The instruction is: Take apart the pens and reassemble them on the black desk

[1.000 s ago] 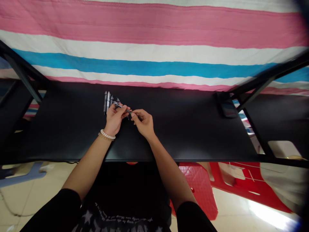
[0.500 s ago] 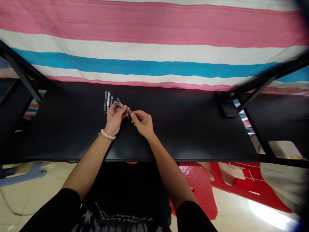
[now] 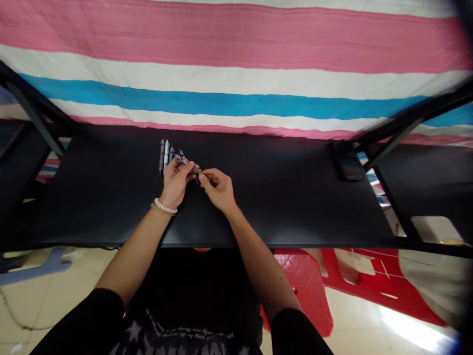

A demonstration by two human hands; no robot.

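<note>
Nearest of all was the person's black shirt (image 3: 192, 296), with pale lettering and a star across its front. A red stool (image 3: 310, 291) stood beside it to the right, below the edge of the surface, and a larger red plastic piece (image 3: 388, 291) lay farther right over the pale tiled floor (image 3: 351, 330). A thin dark cable (image 3: 99, 247) ran along the front edge of the black surface (image 3: 295, 207) on the left.

Both bare forearms reached in over this edge. Two bracelets (image 3: 165, 207), one white and coiled, one beaded and tan, circled the left wrist. The right hand (image 3: 219, 189) was pinched narrow, thumb against forefinger, on the near end of a slim pen (image 3: 182, 159). The left hand (image 3: 177, 180) held the same pen between its thumb and fingers, the shaft slanting away to the upper left. Whether the right fingers covered some small part could not be told.

Just beyond the left hand, more pens lay on the surface: a dark pen (image 3: 161, 157) outermost, a white pen (image 3: 166, 154) next to it, and others partly hidden by the fingers. Well apart, near the right rear corner, sat a black, flat object (image 3: 350, 163). Behind everything hung a cloth (image 3: 236, 81) striped pink, white and blue.
</note>
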